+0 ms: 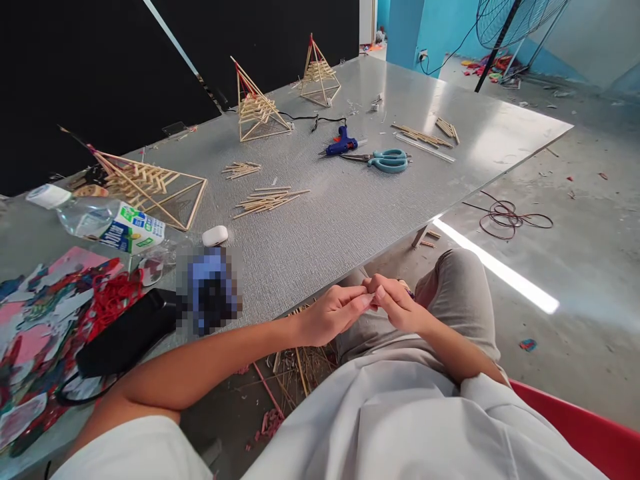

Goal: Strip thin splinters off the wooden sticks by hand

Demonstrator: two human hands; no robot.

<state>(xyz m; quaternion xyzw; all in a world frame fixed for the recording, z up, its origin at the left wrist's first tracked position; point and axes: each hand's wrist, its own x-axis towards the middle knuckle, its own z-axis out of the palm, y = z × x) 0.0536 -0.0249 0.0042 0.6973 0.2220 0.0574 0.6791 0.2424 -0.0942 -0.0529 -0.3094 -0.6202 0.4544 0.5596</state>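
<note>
Over my lap, just off the table's near edge, my left hand [327, 315] and my right hand [397, 305] meet at the fingertips. Both are closed in a pinch, and whatever sits between them is hidden or too small to make out. On the table [310, 233] lie a loose bundle of thin wooden sticks [270, 200] and a smaller stick pile [242, 170]. Farther off are a blue glue gun [343, 141] and scissors [389, 161] with teal handles. More sticks [423, 135] lie beyond them, beside clear glue sticks [425, 147].
Pyramid-shaped stick frames stand at the back: one left [150, 187], one middle [257, 107], one far [320, 73]. A plastic bottle [100, 217] lies left, near a white case [215, 235], a black pouch [127, 333] and coloured scraps [45, 313]. Cable [510, 217] coils on the floor.
</note>
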